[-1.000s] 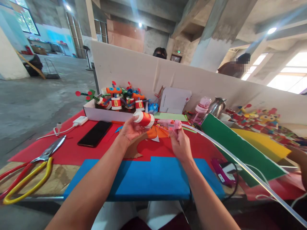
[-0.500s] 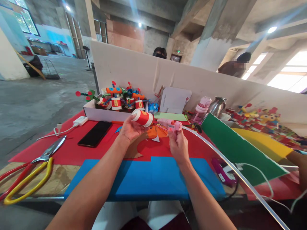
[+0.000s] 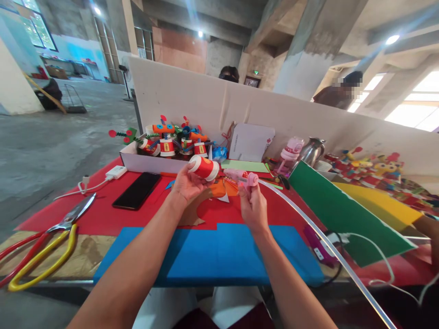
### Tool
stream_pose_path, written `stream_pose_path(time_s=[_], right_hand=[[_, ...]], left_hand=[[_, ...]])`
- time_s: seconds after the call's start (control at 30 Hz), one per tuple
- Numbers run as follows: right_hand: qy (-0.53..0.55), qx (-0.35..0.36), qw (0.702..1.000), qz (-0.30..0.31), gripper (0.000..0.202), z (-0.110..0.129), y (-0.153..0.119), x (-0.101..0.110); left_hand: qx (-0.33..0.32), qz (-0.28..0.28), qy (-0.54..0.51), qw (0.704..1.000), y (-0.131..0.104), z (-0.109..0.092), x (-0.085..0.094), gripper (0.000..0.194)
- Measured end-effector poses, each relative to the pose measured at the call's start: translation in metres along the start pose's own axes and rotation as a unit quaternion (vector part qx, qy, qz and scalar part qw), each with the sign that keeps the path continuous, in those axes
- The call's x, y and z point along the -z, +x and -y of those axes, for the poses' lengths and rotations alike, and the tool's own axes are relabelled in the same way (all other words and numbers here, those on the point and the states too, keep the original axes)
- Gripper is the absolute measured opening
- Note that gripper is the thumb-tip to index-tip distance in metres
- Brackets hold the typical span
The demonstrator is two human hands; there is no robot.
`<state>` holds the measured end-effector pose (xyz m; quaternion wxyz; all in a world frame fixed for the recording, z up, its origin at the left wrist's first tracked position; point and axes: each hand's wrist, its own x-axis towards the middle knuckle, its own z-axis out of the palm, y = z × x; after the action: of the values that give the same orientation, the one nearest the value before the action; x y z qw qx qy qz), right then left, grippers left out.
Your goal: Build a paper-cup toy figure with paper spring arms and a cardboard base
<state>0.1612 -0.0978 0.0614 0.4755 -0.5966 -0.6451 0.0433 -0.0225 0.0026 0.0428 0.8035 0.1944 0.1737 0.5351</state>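
My left hand holds a red and white paper cup, tilted on its side, over the red sheet. In my right hand is a pink glue gun, its nozzle pointing left towards the cup's rim, with a small gap between them. A long clear glue stick runs from the gun's back down to the right. Below the hands lie orange and brown paper pieces. A blue sheet covers the table's front edge.
Scissors and a black phone lie left. Behind is a box of cup figures. Green board, purple power strip, pink bottle and metal jug stand or lie right. Another person's arm is at far right.
The glue gun and my right hand have shifted very slightly left. The clear glue stick's lower end has swung left. My left hand still holds the cup in nearly the same place.
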Motion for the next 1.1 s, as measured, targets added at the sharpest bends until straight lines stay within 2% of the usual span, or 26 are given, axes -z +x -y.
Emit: stream_pose_path(time_s=[0.47, 0.63, 0.8, 0.93, 1.1], right_hand=[[0.018, -0.002, 1.000, 0.006, 0.037, 0.001, -0.005, -0.003], [0.059, -0.017, 0.998, 0.016, 0.037, 0.002, -0.008, -0.009], [0.090, -0.005, 0.996, -0.021, 0.034, 0.005, -0.003, -0.024], [0.110, 0.004, 0.993, -0.038, 0.034, 0.004, 0.004, -0.039], [0.099, 0.009, 0.994, -0.040, 0.037, -0.010, 0.003, -0.050]], left_hand=[[-0.001, -0.012, -0.030, 0.999, 0.000, -0.003, -0.002, 0.044], [-0.027, -0.021, -0.056, 0.998, -0.003, -0.008, -0.007, 0.040], [-0.048, -0.028, -0.058, 0.997, -0.003, -0.012, -0.005, 0.037], [-0.048, -0.073, -0.060, 0.994, -0.002, -0.014, -0.002, 0.039], [-0.053, -0.119, -0.055, 0.990, 0.000, -0.012, -0.002, 0.039]])
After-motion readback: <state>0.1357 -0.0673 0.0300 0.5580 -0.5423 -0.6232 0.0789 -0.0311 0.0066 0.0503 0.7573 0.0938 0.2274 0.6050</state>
